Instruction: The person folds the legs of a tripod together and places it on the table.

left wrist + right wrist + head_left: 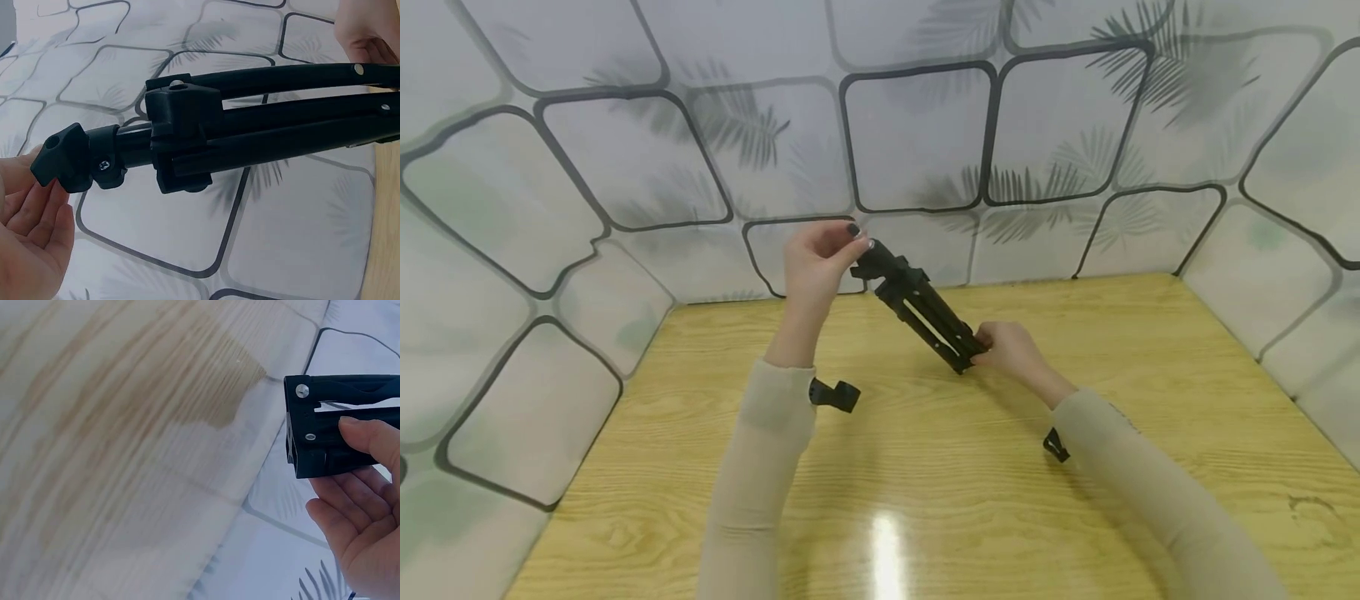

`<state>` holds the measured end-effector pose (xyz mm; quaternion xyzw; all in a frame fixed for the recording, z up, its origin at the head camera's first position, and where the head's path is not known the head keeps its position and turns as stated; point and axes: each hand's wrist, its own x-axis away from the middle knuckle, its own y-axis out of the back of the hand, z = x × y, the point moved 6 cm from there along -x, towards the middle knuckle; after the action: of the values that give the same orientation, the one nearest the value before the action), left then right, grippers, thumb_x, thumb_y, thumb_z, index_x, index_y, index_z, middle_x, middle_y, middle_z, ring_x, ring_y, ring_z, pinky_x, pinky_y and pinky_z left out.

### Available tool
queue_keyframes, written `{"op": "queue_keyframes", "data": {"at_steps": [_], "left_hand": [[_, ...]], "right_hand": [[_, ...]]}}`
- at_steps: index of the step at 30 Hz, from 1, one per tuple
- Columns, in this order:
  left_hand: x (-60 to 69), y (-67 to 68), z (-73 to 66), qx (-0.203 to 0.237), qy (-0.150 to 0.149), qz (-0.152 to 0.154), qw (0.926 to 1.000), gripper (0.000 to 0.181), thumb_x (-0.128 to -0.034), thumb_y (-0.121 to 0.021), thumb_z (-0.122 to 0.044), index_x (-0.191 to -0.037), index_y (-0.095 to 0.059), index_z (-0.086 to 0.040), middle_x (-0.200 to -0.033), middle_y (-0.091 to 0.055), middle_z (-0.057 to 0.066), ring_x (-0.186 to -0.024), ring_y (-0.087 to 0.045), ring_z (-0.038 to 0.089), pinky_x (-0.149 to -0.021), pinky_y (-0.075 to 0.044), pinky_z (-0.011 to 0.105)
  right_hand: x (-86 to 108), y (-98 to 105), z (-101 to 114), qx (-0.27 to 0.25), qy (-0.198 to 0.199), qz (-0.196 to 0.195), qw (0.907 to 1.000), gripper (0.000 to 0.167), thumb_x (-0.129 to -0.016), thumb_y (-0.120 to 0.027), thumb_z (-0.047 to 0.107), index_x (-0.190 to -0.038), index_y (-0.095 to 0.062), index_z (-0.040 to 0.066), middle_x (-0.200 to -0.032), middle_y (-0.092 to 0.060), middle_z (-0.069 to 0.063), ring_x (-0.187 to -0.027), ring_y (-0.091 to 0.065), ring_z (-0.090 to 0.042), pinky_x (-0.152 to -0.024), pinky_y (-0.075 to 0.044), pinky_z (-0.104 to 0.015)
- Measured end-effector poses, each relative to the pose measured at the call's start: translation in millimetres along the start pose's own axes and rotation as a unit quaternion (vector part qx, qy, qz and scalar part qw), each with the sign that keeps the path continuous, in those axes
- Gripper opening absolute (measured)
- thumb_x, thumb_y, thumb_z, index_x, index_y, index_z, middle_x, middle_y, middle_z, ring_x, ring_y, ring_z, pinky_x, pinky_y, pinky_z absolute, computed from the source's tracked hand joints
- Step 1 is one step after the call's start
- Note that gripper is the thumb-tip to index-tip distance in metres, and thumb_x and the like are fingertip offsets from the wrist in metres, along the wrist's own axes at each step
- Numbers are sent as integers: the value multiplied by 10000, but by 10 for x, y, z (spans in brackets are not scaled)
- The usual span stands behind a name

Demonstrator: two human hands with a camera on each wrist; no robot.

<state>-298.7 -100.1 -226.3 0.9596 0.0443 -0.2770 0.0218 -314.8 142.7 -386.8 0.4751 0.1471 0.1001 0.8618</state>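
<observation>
A black folded tripod (925, 312) is held up at a slant above the table, its upper end toward the left. My left hand (822, 258) pinches it at that upper end. In the left wrist view, the fingers of this hand (37, 237) lie behind a black knob (62, 159), partly hidden by it. My right hand (1009, 352) grips the lower end of the folded legs. The right wrist view shows the thumb over the legs (331, 434) and the fingers beneath them, with the leg ends sticking out past the hand.
Below is a yellow wood-grain table (925, 483). A pale cloth (917, 142) with dark rounded outlines and leaf prints hangs behind it and along both sides. Small black mounts (837, 396) sit at both sleeves.
</observation>
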Motion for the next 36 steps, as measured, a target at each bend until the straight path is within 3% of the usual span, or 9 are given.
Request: {"op": "queue_keyframes", "data": {"at_steps": [11,19,26,31,36], "left_hand": [[43,156,183,-141,481,-109,9987,193,-741,-706,-38,-903,-634,40,-772,-626,14,-718,-576,140,-663,-479,237],[84,259,291,-34,441,74,9990,205,-751,-691,-21,-915,-613,74,-748,-621,-25,-728,-579,143,-693,-480,259],[126,374,435,-461,800,179,9956,230,-752,-698,-52,-939,-622,58,-723,-593,-44,-713,-546,129,-649,-464,243],[151,452,555,-558,922,214,9939,225,-748,-698,-37,-934,-622,64,-723,-593,-23,-701,-544,133,-661,-479,248],[192,532,689,-554,1234,243,9905,223,-747,-686,-1,-946,-609,64,-750,-601,-29,-728,-554,121,-702,-479,245]], "right_hand": [[3,62,-59,67,-129,44,9999,192,-711,-717,52,-867,-630,-17,-825,-640,-131,-766,-588,-281,-696,-470,-418],[3,124,-85,229,-100,-45,9997,203,-718,-718,58,-887,-634,-17,-825,-637,-129,-763,-582,-284,-686,-464,-424],[3,154,-128,162,-155,-82,9997,210,-722,-708,37,-905,-630,-32,-836,-636,-145,-772,-580,-295,-696,-459,-437],[-7,168,-150,192,-299,0,9994,231,-738,-697,42,-942,-623,-40,-863,-629,-150,-780,-575,-286,-693,-464,-424],[-11,181,-164,214,-376,11,9991,208,-745,-688,44,-928,-625,-33,-843,-629,-137,-750,-576,-273,-671,-471,-412]]}}
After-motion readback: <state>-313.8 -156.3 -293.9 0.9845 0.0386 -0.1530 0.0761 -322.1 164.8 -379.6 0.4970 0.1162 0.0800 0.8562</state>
